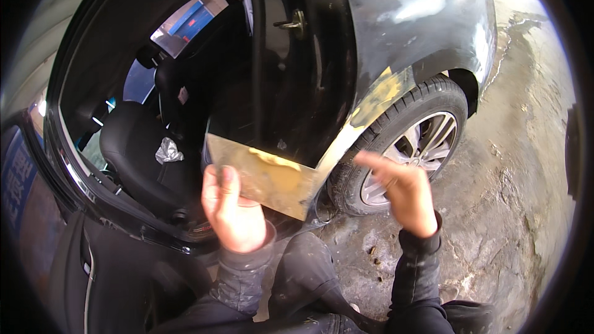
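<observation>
My left hand grips a flat metal plate by its left end, with a smear of yellow paste along its upper edge. My right hand is raised in front of the rear wheel, to the right of the plate. It is blurred by motion, so I cannot make out whether anything is in its fingers. Above the tire, the dark car's rear fender carries yellow and pale patches along the wheel arch.
An open rear doorway shows black seats with a crumpled silver item. The open door is at lower left. The door frame stands beside the fender. My knee is below. Stained concrete floor lies at the right.
</observation>
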Motion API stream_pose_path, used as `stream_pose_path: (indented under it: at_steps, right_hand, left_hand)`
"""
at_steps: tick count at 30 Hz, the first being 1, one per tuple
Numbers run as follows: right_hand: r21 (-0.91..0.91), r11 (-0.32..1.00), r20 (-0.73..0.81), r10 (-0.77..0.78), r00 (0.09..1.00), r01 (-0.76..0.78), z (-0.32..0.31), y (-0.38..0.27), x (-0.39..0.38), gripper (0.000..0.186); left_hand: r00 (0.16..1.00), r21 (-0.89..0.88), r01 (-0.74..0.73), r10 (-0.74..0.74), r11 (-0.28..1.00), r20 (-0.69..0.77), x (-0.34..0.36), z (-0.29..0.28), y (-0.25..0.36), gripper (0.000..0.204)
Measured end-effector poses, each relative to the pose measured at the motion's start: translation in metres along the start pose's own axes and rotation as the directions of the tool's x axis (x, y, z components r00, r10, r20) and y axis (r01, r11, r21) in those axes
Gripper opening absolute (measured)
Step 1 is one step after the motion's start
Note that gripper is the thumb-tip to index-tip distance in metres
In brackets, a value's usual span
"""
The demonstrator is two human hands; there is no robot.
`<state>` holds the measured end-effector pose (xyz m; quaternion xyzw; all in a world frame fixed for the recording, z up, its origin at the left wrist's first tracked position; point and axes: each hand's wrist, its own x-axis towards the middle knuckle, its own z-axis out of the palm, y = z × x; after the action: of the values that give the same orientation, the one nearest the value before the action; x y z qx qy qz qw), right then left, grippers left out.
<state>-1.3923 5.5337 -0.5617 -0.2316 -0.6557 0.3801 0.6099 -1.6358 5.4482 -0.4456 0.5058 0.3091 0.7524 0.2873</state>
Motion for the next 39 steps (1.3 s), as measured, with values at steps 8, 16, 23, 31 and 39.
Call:
stream_pose_path:
  at_steps: [8, 16, 23, 31, 39]
  right_hand:
    - [-0.461, 0.883, -0.646, -0.404, 0.648, 0.091, -0.015, 0.039, 0.068, 0.031]
    - [-0.807, 0.578, -0.377, -0.664, 0.646, 0.123, 0.027, 0.034, 0.096, 0.052]
    - [-0.766, 0.626, -0.337, -0.586, 0.737, 0.148, 0.007, 0.038, 0.069, 0.037]
    - [-0.749, 0.661, -0.515, -0.626, 0.585, 0.048, 0.027, 0.061, 0.086, 0.042]
    - [-0.672, 0.730, -0.389, -0.489, 0.781, 0.123, 0.061, 0.057, 0.024, 0.042]
  left_hand:
    - [0.994, 0.102, 0.094, -0.088, 0.990, -0.070, -0.008, -0.030, -0.015, 0.009]
    - [0.979, 0.150, 0.127, -0.099, 0.981, -0.179, -0.015, -0.045, -0.031, 0.019]
    - [0.982, 0.163, 0.180, -0.169, 0.970, -0.079, -0.013, -0.039, -0.044, 0.017]
    - [0.972, 0.141, 0.221, -0.206, 0.965, -0.116, -0.023, -0.038, -0.051, 0.019]
    - [0.978, 0.162, 0.202, -0.190, 0.966, -0.086, -0.023, -0.020, -0.057, 0.019]
